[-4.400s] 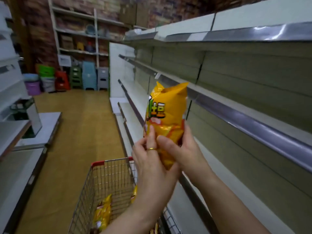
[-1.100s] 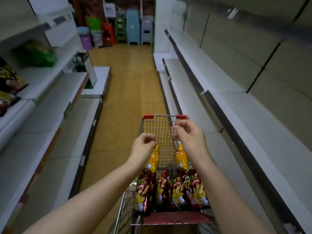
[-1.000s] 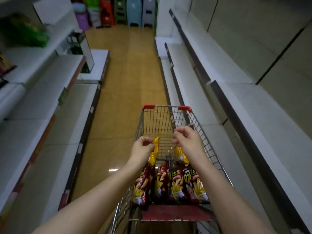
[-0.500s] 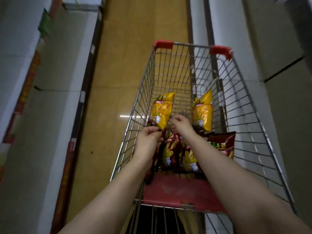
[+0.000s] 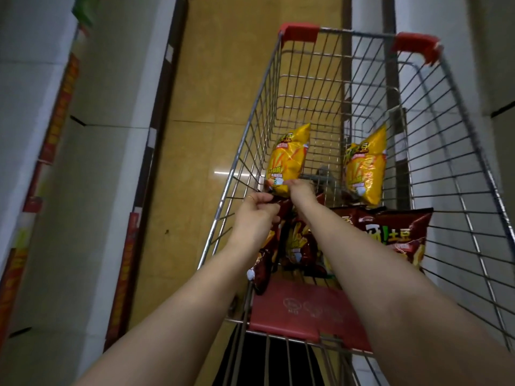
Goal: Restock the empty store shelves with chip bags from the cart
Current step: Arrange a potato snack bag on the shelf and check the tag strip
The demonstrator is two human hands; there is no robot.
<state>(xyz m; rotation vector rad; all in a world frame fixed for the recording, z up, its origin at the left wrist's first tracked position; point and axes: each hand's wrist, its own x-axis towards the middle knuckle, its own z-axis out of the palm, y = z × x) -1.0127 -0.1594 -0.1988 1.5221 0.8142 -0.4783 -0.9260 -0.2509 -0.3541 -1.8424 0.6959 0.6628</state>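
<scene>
what changed: a second ago both hands hovered empty above the cart [image 5: 459, 190], now they're down inside it, right at the bags
meaning: looks like the next pick has started, nothing lifted yet
right hand [image 5: 302, 192]: fingers [image 5: 292, 184] pinching the bottom edge of the yellow bag [image 5: 288, 160] leaning on the cart's left wall
left hand [image 5: 257, 218]: fingers [image 5: 263, 199] curled at the top of a dark red bag [image 5: 282, 204], just under that yellow one; can't tell if they actually grip it
also in the cart: second yellow bag [image 5: 365, 168] toward the right wall, more red bags [image 5: 390, 235] at the near end
</scene>
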